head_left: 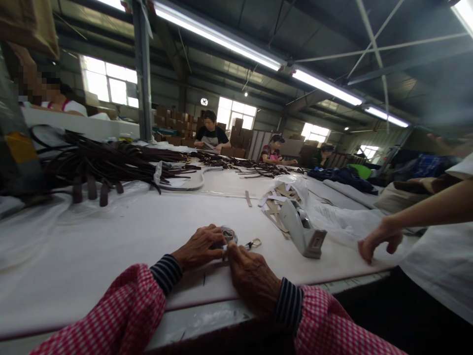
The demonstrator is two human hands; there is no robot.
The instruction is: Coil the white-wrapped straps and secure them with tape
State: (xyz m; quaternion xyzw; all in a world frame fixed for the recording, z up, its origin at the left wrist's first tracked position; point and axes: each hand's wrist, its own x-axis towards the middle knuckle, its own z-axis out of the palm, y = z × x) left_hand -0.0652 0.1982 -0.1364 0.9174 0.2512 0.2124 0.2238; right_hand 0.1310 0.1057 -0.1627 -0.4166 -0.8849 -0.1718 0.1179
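Both hands meet over the white table covering near its front edge. My left hand is closed, its fingers curled down against the side of a small round thing that looks like a tape roll. My right hand is closed in a pinch close to the left fingertips; a small pale piece shows between the hands, but its kind is hidden. Just beyond the right fingers lies a gold-coloured metal snap hook on a short dark end. I cannot tell whether the right hand holds it.
A grey tape dispenser stands to the right, beside a plastic bag of beige strips. Dark straps are heaped at the back left. At right, a co-worker's hand reaches over the table. Other people work across it.
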